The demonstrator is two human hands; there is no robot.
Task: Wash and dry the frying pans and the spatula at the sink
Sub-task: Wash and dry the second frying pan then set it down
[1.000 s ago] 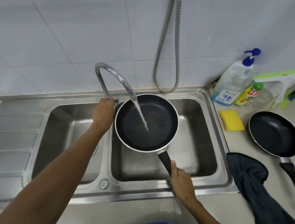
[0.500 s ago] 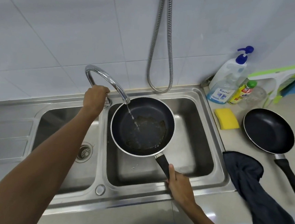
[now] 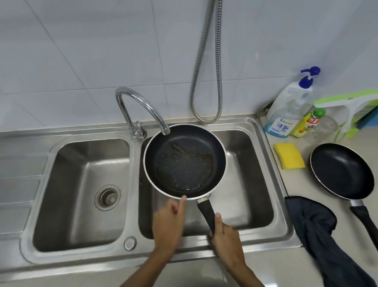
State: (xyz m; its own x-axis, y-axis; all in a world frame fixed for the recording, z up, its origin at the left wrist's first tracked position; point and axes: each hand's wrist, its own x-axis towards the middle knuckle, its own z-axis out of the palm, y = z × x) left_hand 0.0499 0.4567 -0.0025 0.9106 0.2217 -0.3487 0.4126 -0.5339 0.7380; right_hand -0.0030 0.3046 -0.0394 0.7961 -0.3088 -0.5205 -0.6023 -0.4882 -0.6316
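A black frying pan (image 3: 184, 161) with a silver rim hangs level over the right sink basin (image 3: 247, 194), a shallow pool of water in its bottom. My right hand (image 3: 225, 240) grips its black handle. My left hand (image 3: 169, 221) is just in front of the pan, one extended finger touching the near rim. The tap (image 3: 141, 107) curves over the pan's far edge and no water runs from it. A second black frying pan (image 3: 341, 172) lies on the counter at the right. No spatula is in view.
A yellow sponge (image 3: 289, 156) lies between the sink and the second pan. A dark cloth (image 3: 330, 245) drapes over the counter edge. Soap bottles (image 3: 287, 110) and a green squeegee (image 3: 351, 100) stand at the back right. The left basin (image 3: 83, 193) has a drain strainer. A metal hose (image 3: 208, 76) hangs on the wall.
The water flow has stopped. My left hand has left the tap handle and come down to the pan's near rim. The pan stays in my right hand, with water pooled in it.
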